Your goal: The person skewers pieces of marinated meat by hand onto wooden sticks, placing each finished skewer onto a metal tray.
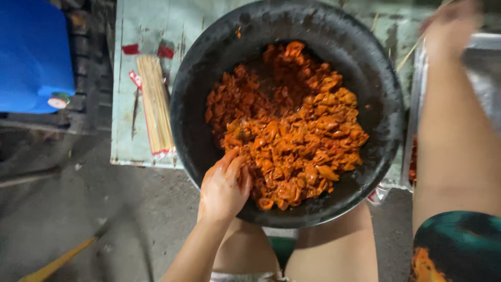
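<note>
— Digging my left hand (pixel 224 188) into the near edge of the black basin (pixel 209 68), fingers curled loosely down among the orange marinated meat pieces (pixel 292 130). I can't tell whether they've closed on a piece yet; the tips are buried in the pile.

— And the basin, where's it sitting?

— Right in front of my knees, resting on the pale green table (pixel 130 104), with the meat heaped mostly toward the right and near side.

— Your other hand?

— My right hand (pixel 451 23) is raised off at the far right, above a metal tray (pixel 485 62). It's blurred, so I can't say how open it is or whether it holds anything.

— So which stage is this?

— Judging by it, I'm picking a piece out of the heap. Next I'd need a firm pinch on one slippery bit, lifted free of the rest.

— Skewers nearby?

— A packet of bamboo skewers (pixel 155 104) lies on the table left of the basin, well apart from both hands. Beyond it, far left, stands a blue plastic container (pixel 31 52).
</note>
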